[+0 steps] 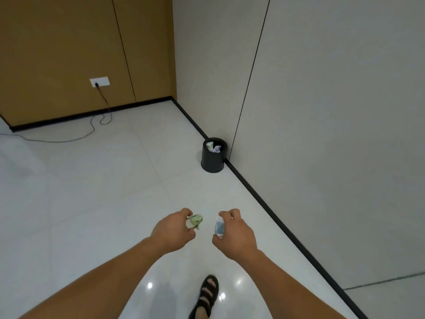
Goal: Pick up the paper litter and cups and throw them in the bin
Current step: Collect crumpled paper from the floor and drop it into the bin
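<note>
My left hand (173, 229) grips a crumpled green and white paper cup (195, 221), held out over the floor. My right hand (234, 233) grips a crumpled blue and white paper cup (219, 226) beside it. A black round bin (212, 161) stands on the floor against the right wall, well ahead of both hands. Crumpled paper litter (213, 147) lies inside the bin.
A black cable (101, 116) runs from a wall socket (99, 81) across the white tiled floor at the far left. A black skirting board (276, 217) lines the grey wall on the right. My sandalled foot (207, 295) is below.
</note>
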`<action>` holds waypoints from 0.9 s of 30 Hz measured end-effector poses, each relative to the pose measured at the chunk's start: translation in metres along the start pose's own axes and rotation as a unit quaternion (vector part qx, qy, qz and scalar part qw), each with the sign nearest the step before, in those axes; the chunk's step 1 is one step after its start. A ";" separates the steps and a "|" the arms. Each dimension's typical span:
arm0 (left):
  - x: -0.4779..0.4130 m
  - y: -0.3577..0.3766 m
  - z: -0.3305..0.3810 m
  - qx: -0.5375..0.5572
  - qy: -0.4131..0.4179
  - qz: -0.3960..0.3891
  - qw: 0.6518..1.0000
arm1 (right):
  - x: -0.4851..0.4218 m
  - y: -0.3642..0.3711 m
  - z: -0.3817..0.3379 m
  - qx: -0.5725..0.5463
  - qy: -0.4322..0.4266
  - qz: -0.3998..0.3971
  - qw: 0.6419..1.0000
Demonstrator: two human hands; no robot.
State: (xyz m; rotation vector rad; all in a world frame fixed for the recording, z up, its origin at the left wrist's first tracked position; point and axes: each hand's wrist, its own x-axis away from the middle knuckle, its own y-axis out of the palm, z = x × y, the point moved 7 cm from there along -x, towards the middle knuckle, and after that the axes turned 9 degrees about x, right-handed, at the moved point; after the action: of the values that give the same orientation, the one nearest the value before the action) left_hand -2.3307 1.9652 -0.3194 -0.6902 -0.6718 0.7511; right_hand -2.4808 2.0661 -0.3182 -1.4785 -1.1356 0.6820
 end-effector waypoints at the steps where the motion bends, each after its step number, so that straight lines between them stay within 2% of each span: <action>1: -0.023 -0.013 0.002 -0.002 -0.003 0.006 1.000 | -0.028 -0.007 -0.001 0.000 -0.004 0.005 1.000; 9: -0.184 -0.107 0.005 0.024 -0.031 0.043 0.998 | -0.221 -0.060 -0.017 -0.001 -0.028 0.005 1.000; 13: -0.258 -0.125 -0.008 0.028 -0.043 0.024 0.998 | -0.297 -0.059 -0.017 0.005 -0.022 -0.011 1.000; 18: -0.394 -0.153 -0.010 0.036 -0.009 0.002 0.999 | -0.419 -0.062 -0.011 0.011 0.021 -0.011 1.000; 27: -0.611 -0.192 0.032 0.009 0.054 -0.084 0.995 | -0.587 -0.094 0.015 -0.021 0.100 0.008 0.995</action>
State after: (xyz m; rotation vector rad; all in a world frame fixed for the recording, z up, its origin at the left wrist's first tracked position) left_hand -2.6200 1.3933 -0.3317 -0.6447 -0.6158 0.5595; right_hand -2.7410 1.5318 -0.3281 -1.5559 -0.9891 0.5113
